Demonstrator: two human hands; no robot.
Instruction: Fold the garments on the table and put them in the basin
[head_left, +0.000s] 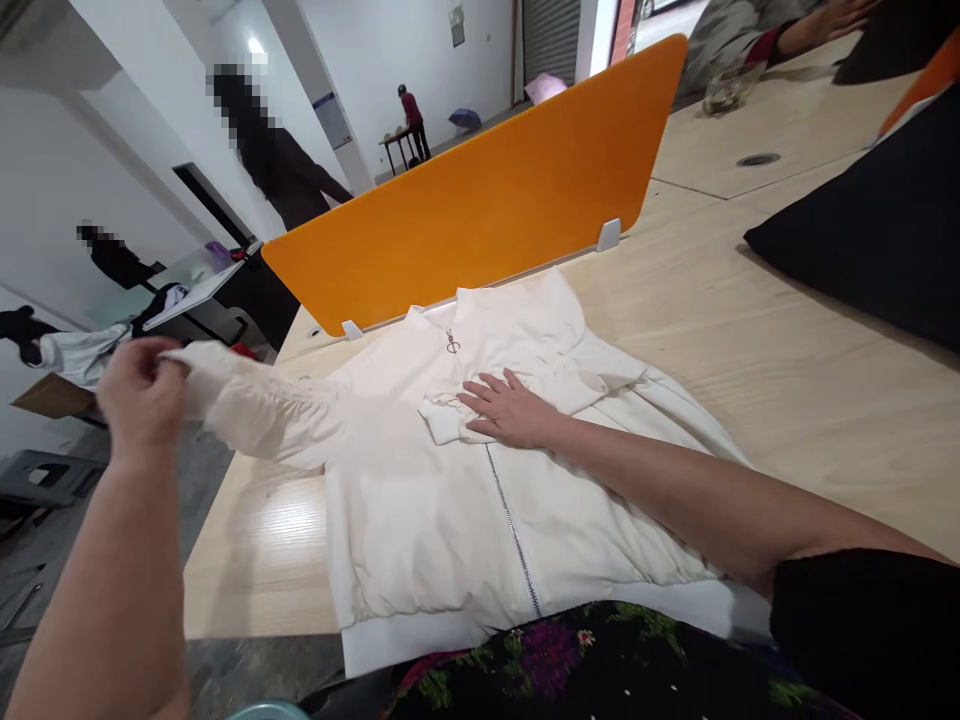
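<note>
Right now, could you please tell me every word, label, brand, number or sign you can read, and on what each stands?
No text can be read.
Far board with a blue band: any print is too small and blurred.
Small panel on the back wall: too small to tell.
White jacket: no lettering visible.

Office-like workroom: orange divider (487, 200) stands clamped to wood-grain table (675, 310). Right of divider, round cable port (759, 159). Behind divider, white wall (405, 50), roller shutter (551, 40). Left of divider, white-topped table (195, 295), person (116, 260) beside it.
</note>
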